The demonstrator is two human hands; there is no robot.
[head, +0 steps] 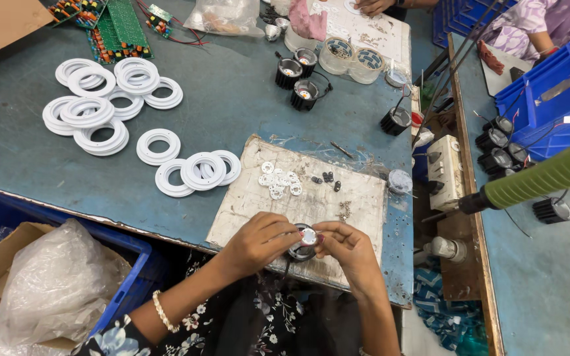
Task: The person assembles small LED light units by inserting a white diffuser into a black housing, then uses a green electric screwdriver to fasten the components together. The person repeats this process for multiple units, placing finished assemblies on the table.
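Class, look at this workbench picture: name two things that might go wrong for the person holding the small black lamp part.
1. Both hands, left hand and right hand, hold the black lamp part right at the edge of the worn board; it might slip into the lap.
2. The loose screws and small white discs lie unboxed and might scatter.

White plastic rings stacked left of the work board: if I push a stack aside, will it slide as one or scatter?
The white rings look thin, flat and probably light. The stacks overlap loosely and sit askew, so a push would likely shear them apart. Lying flat on the blue-grey table, they should slide, not roll.
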